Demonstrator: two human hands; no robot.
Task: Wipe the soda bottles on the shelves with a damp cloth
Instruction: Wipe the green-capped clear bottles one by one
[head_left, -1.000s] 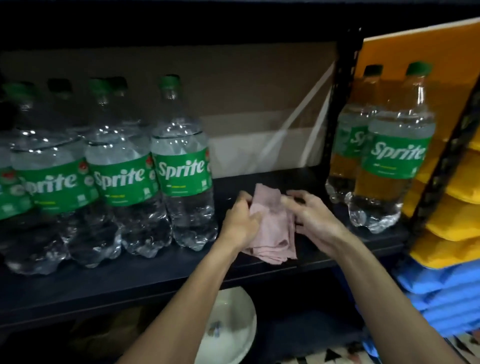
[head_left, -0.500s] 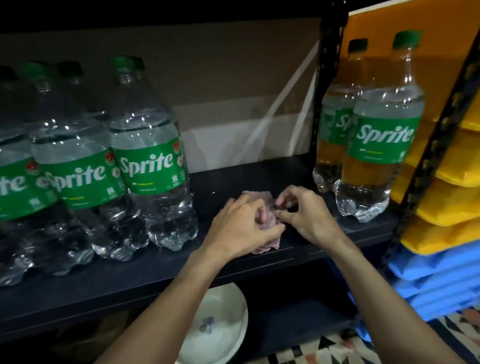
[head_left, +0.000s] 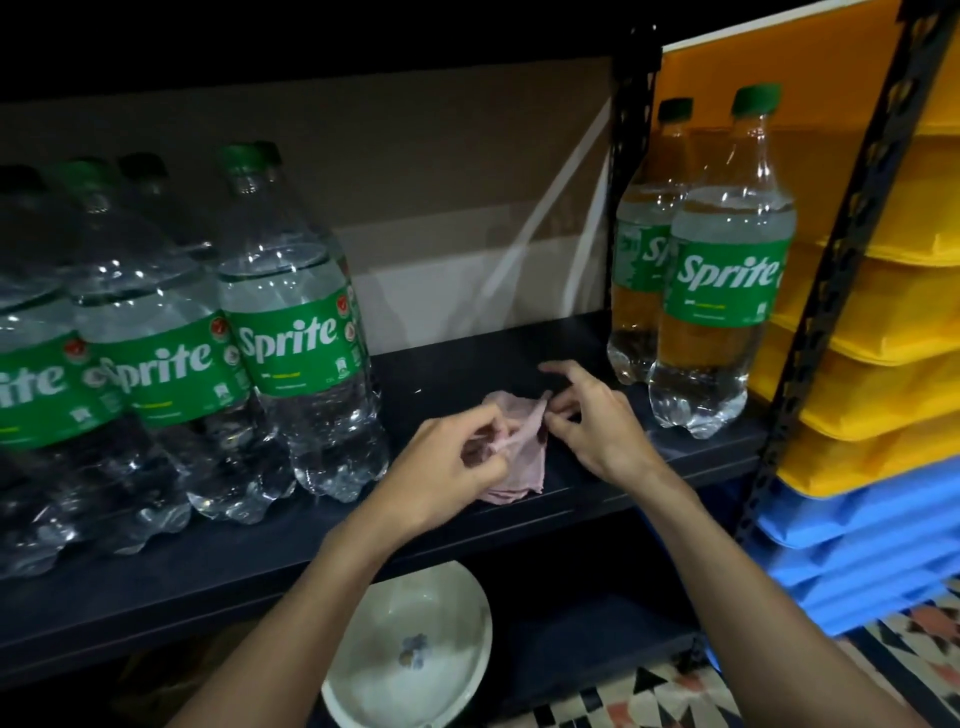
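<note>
A small pink cloth (head_left: 519, 467) lies folded on the dark shelf (head_left: 467, 353), between two groups of Sprite bottles. My left hand (head_left: 447, 467) pinches one corner of the cloth and my right hand (head_left: 587, 421) pinches another; a strip of cloth stretches between them. Several large clear Sprite bottles (head_left: 296, 332) stand at the left of the shelf. Two smaller Sprite bottles (head_left: 722, 291) stand at the right end, close to my right hand.
A black metal upright (head_left: 626, 171) rises behind the right bottles. Stacked yellow and blue plastic trays (head_left: 872, 395) fill the far right. A white bowl (head_left: 415, 654) sits on the lower level beneath my arms. Patterned floor shows at the bottom right.
The cloth was bunched under both hands half a second ago; now the hands have drawn slightly apart and pull a fold of it out. The view has shifted a little.
</note>
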